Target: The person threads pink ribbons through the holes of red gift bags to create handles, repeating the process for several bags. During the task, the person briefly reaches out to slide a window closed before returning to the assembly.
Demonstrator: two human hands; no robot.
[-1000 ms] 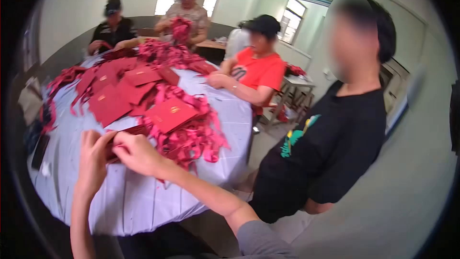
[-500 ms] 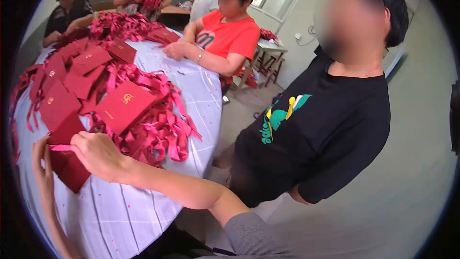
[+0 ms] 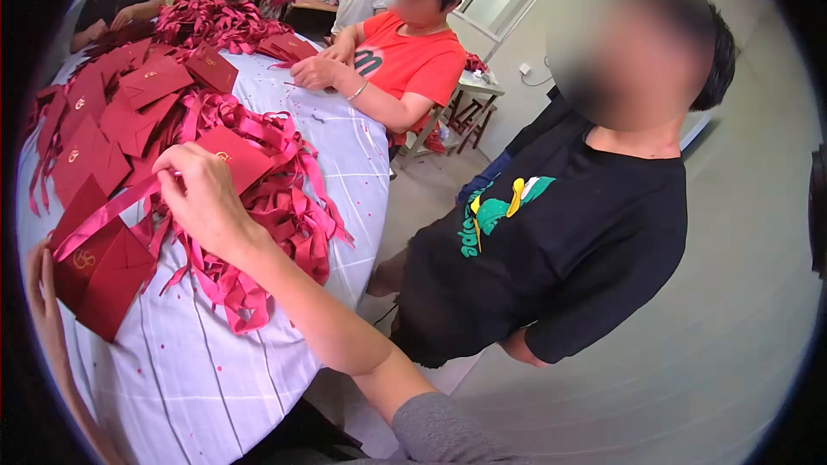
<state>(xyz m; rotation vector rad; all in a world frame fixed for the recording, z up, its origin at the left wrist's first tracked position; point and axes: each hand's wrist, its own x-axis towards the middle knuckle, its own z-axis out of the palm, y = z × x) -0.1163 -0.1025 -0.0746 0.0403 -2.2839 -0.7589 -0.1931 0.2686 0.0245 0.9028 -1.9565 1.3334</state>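
At the lower left, a dark red paper folder [image 3: 103, 271] with a gold emblem is partly unfolded. My left hand [image 3: 41, 280] grips its left edge, the fingers partly hidden at the dark image border. A pink-red ribbon [image 3: 110, 217] runs taut from that edge up across the folder. My right hand [image 3: 202, 194] pinches the ribbon's upper end between thumb and fingers. Just behind my right hand, another red folder [image 3: 245, 159] lies on a heap of loose ribbons [image 3: 293, 232].
Several red folders [image 3: 86, 155] are piled on the white cloth-covered table [image 3: 345, 151]. More ribbons [image 3: 215, 26] lie at the far end. A person in a red shirt [image 3: 413, 56] works at the table edge. Another person in a black T-shirt [image 3: 568, 258] stands close on the right.
My right hand has moved up and right, drawing out a longer stretch of ribbon. My left hand has shifted left with the folder, whose gold emblem now shows.
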